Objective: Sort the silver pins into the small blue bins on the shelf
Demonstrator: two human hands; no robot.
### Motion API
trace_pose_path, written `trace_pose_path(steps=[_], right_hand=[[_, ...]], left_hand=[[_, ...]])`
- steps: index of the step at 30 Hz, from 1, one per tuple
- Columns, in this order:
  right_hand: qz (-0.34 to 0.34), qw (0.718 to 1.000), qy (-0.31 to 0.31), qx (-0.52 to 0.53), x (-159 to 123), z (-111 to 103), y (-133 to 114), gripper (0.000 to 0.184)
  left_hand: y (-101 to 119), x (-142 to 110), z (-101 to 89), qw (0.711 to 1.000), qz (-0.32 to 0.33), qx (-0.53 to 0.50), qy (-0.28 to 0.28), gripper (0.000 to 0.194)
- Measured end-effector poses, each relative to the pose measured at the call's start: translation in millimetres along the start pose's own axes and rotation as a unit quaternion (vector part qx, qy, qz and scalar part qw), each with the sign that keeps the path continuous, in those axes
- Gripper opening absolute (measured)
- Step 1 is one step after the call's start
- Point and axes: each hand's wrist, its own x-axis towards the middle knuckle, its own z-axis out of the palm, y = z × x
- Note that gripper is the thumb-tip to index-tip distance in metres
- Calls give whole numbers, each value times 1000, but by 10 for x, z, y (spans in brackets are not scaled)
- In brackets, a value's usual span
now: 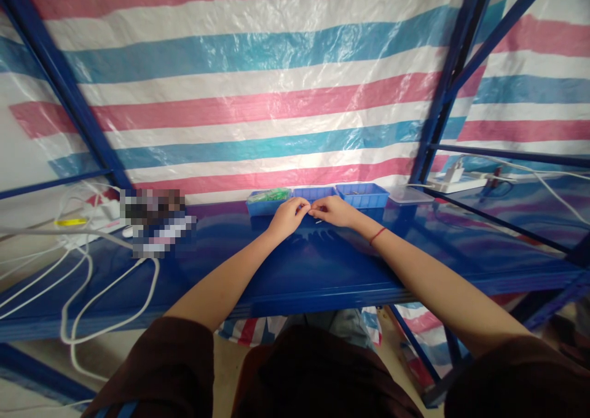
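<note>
Over the blue tabletop, my left hand (290,214) and my right hand (332,211) meet with their fingertips together. Both are closed in a pinch, and whatever lies between the fingers is too small to make out. A small thin light-coloured piece (318,222) shows just below my right fingers; I cannot tell if it is held. Behind my left hand is a blue bin with green packaging (273,195) in it. The middle blue bin (316,193) sits right behind both hands. A third blue bin (364,200), behind my right hand, holds small pieces.
A clear plastic lid (412,194) lies right of the bins. White cables (154,283) and a power strip (94,218) occupy the left end, near a blurred patch. Another power strip (465,181) is at the right. Blue frame posts (454,86) stand on both sides, before a striped sheet (258,98).
</note>
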Motion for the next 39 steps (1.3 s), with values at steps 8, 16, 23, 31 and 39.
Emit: trace_pose_path(steps=[8,16,23,31,39], right_hand=[[17,996,41,81,38,46,127,28],[47,981,49,180,20,48,87,33],[59,958,125,251,41,8,68,34],[40,970,165,176,13,-41,-9,37],[106,952,288,-16,-22,-235,140,36]], left_hand=[[-11,20,89,983,-79,-154,66,16],[0,23,51,976,-72,-193,76,15],[-14,39,43,974,-91,-189,87,14],[7,11,46,978,-106,-177,39,15],[42,-65,63,998,-2,-9,-58,28]])
